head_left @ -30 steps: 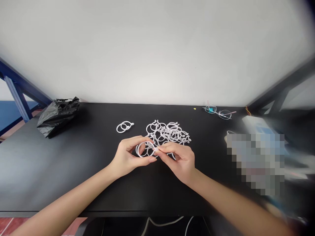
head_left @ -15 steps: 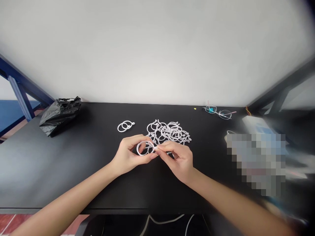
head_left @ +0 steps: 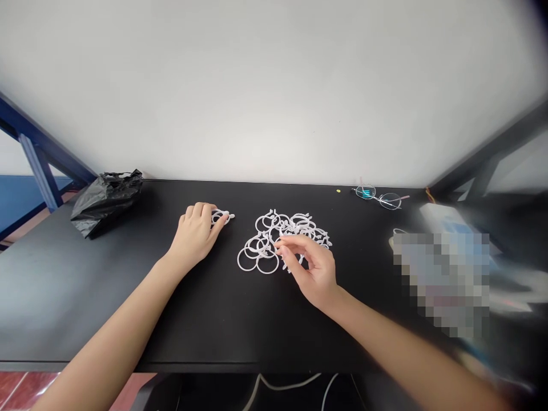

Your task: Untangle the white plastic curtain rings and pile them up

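Observation:
My left hand (head_left: 194,231) is at the left of the table, its fingers curled over a small group of white plastic rings (head_left: 229,216) that look like curtain rings with a small knob. Its thumb and fingers close around a ring there, and the hand partly hides the group. Over the larger pile of white rings (head_left: 268,262), my right hand (head_left: 312,265) hovers with thumb and fingertips slightly apart. I see nothing held in it. It covers the pile's right front part.
The rings lie on a black table (head_left: 205,319). A crumpled black plastic bag (head_left: 107,200) is at the back left. Eyeglasses (head_left: 377,197) lie at the back right, with a white box (head_left: 443,217) and blurred items nearer the right edge.
My left hand has moved left and away from me with the ring, onto the small group. My right hand has let go of that ring and stays by the pile.

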`<state>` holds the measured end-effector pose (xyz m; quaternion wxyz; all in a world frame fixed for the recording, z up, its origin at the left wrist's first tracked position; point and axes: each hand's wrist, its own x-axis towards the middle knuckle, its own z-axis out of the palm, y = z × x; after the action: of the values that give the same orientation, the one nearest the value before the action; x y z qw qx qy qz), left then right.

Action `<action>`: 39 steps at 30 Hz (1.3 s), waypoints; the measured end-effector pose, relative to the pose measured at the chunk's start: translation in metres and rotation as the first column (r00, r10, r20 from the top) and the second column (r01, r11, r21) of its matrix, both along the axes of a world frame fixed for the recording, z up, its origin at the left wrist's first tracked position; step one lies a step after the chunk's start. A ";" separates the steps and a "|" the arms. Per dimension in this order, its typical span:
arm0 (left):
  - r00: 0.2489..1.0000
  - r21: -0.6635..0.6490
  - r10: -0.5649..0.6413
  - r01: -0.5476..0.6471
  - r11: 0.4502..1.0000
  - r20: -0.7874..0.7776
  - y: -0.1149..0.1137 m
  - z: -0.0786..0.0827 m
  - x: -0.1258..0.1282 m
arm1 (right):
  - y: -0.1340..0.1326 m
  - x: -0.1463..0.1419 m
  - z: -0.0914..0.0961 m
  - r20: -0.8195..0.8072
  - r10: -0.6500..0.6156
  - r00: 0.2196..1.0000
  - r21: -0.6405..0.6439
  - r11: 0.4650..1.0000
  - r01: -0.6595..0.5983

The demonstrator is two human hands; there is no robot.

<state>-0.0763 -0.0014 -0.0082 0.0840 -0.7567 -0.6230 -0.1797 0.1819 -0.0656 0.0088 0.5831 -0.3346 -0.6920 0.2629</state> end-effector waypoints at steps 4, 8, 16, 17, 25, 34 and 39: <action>0.999 -0.081 0.014 -0.017 0.997 -0.035 -0.002 -0.006 0.005 | 0.001 0.001 -0.001 0.012 -0.028 1.000 -0.004 1.000 0.028; 1.000 -0.129 -0.001 0.002 0.992 0.013 -0.001 -0.006 0.003 | 0.002 0.003 0.000 0.007 -0.038 0.999 -0.005 0.999 0.038; 0.988 -0.129 -0.032 0.052 0.990 0.152 0.002 -0.002 -0.001 | 0.001 0.003 0.001 0.011 -0.049 0.999 0.004 0.999 0.049; 0.984 -0.094 -0.054 0.071 0.993 0.172 0.001 0.002 0.001 | 0.001 0.003 0.001 0.012 -0.049 0.999 0.007 0.999 0.049; 0.765 0.040 -0.529 0.555 0.831 0.366 -0.033 0.031 0.035 | 0.001 0.003 0.004 0.037 -0.057 0.998 0.074 0.996 0.054; 0.780 -0.194 -0.540 0.610 0.768 0.315 -0.040 0.020 0.045 | 0.002 0.005 0.004 0.066 -0.074 0.995 0.084 0.994 0.068; 0.773 -0.186 -0.551 0.619 0.763 0.316 -0.041 0.021 0.048 | 0.002 0.004 0.003 0.076 -0.070 0.995 0.108 0.992 0.061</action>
<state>-0.0285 -0.0423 0.0132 -0.1610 -0.8900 -0.3777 -0.1981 0.1864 -0.0640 0.0121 0.5803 -0.3360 -0.7163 0.1931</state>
